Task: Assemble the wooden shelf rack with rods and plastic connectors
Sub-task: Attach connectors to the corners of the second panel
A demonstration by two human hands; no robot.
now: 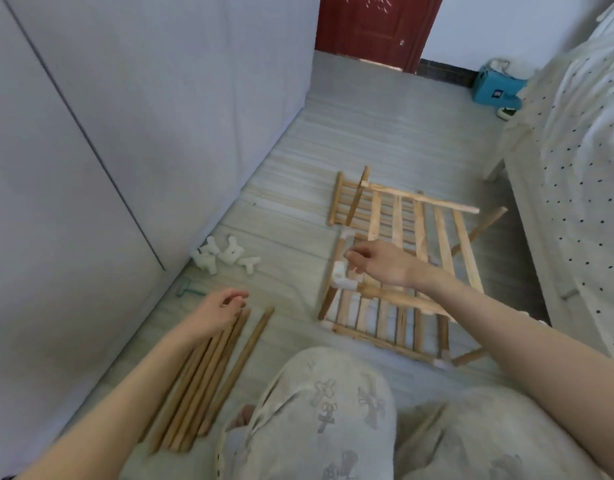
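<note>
A partly joined wooden rack of slatted shelf panels lies on the floor ahead of my knees. My right hand hovers over its near-left corner, fingers loosely curled, just above a white plastic connector fitted there. Several loose wooden rods lie in a bundle on the floor at left. My left hand rests on the far ends of those rods, fingertips touching them. A small heap of white plastic connectors sits near the wall.
A grey cabinet wall runs along the left. A bed with a dotted cover borders the right. A small green tool lies by the wall. A blue box and a red door stand at the far end.
</note>
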